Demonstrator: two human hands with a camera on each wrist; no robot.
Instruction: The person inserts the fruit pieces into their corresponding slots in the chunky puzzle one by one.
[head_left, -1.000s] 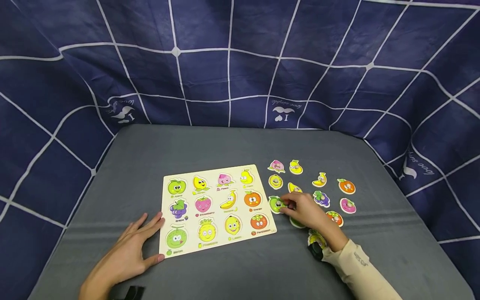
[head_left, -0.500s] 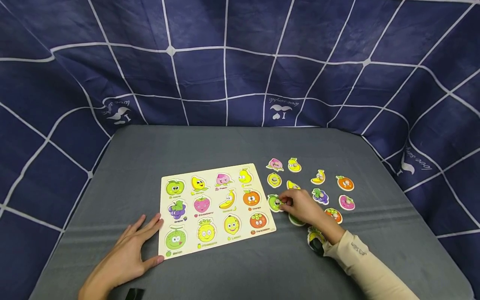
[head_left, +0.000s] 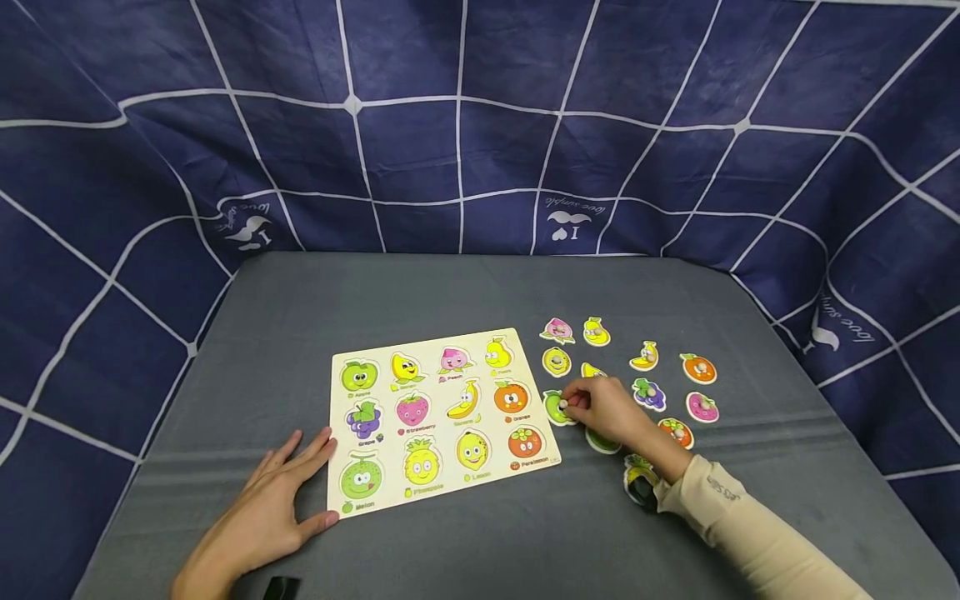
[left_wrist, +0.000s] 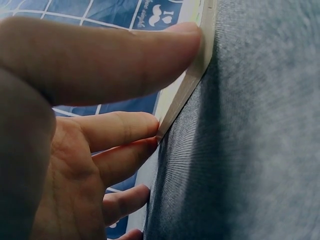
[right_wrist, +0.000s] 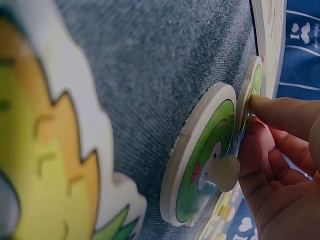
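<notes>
My right hand (head_left: 611, 412) pinches the knob of a green apple puzzle piece (head_left: 553, 408) between thumb and index finger. That piece lies on the grey cloth just off the right edge of a pale wooden fruit puzzle board (head_left: 431, 354). In the right wrist view, a green melon piece (right_wrist: 200, 175) with a wooden knob stands nearer the camera, and a pineapple piece (right_wrist: 65, 150) fills the left side. My left hand (head_left: 262, 508) rests at the board's left edge, fingers extended. Its thumb (left_wrist: 150, 60) and fingertips touch the board's side in the left wrist view.
Several loose fruit pieces lie right of the board, among them a peach (head_left: 557, 331), a pear (head_left: 597, 332), a banana (head_left: 645, 357), grapes (head_left: 649, 395) and an orange (head_left: 698, 368). A dark blue checked curtain (head_left: 420, 150) hangs behind the grey-covered table (head_left: 420, 292).
The whole view shifts slightly with the head. My right hand stays at the apple piece, its fingers now on the knob. The left hand keeps its place against the board.
</notes>
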